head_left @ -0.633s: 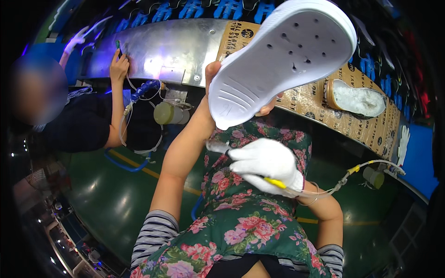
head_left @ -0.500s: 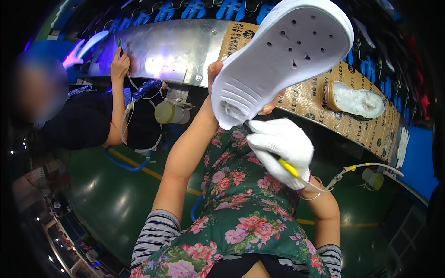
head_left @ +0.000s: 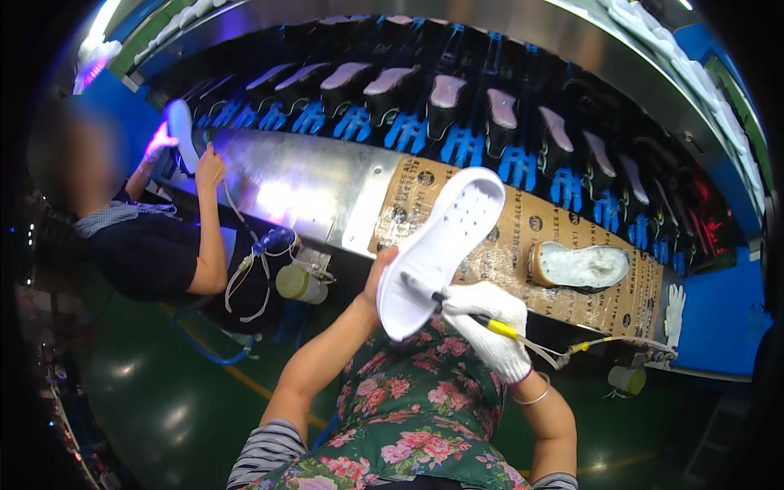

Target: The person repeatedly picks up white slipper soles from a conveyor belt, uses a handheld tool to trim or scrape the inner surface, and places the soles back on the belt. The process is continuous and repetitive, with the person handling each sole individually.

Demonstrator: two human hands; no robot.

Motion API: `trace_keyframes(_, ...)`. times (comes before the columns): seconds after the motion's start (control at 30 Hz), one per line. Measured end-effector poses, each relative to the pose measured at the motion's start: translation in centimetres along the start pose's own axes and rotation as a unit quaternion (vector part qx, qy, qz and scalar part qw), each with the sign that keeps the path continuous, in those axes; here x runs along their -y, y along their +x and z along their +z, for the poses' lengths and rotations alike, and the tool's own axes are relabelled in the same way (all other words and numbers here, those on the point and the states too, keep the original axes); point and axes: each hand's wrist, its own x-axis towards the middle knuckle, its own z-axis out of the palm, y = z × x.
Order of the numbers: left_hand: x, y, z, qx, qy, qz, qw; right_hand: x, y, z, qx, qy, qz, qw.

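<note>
A white shoe sole (head_left: 457, 224), with several small holes in its toe part, is held up tilted, toe toward the far right. My bare left hand (head_left: 381, 273) grips its left edge near the heel, with most fingers hidden behind it. In a white knit glove, my right hand (head_left: 488, 320) is closed round a thin brush (head_left: 501, 328) with a dark front and a yellow band. The brush tip rests on the inside of the heel, where a wet-looking streak shows. A pale hose (head_left: 539, 351) runs from the brush's back end.
A brown-rimmed sole with a whitish coating (head_left: 584, 265) lies on the cardboard-covered bench (head_left: 510, 245). Beyond stands a row of blue holders (head_left: 461, 147) bearing shoe parts. A white glove (head_left: 674, 314) hangs at right, near a round container (head_left: 626, 380). A co-worker (head_left: 155, 245) works at left.
The view has tipped up, showing more of the holder row. The sole sits lower and smaller in view. The brush now shows plainly against the heel. The co-worker's raised hand has shifted slightly.
</note>
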Motion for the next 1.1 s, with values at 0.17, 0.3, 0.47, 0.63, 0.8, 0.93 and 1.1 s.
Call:
trace_keyframes(0.17, 2.7, -1.8, 0.6, 0.106, -0.087, -0.075, 0.988, -1.5, 5.0, -4.1, -0.115, -0.257, -0.180, 0.943)
trace_keyframes(0.3, 1.9, -2.0, 1.1, 0.068, -0.040, -0.045, 0.996, -0.7, 3.6, -3.5, -0.046, -0.193, -0.201, 0.959)
trace_keyframes(0.47, -1.6, -2.2, 5.0, 0.191, -0.003, -0.013, 0.981, 1.9, -1.0, -5.9, -0.085, 0.185, -0.033, 0.978)
trace_keyframes(0.63, -5.9, 2.9, 14.2, 0.399, 0.022, 0.000, 0.917, 0.7, -4.5, -7.7, -0.279, 0.235, 0.063, 0.929)
trace_keyframes(0.8, -9.7, 14.3, 27.0, 0.402, -0.001, 0.061, 0.914, -1.3, -4.6, -5.9, -0.251, 0.251, 0.166, 0.920)
trace_keyframes(0.93, -14.2, 21.9, 32.7, 0.277, -0.076, 0.057, 0.956, -2.1, -3.2, -3.4, -0.204, 0.241, 0.186, 0.930)
trace_keyframes(1.1, -12.6, 22.7, 32.0, 0.183, 0.104, 0.217, 0.953, -4.2, -5.5, -3.3, -0.177, 0.170, 0.185, 0.952)
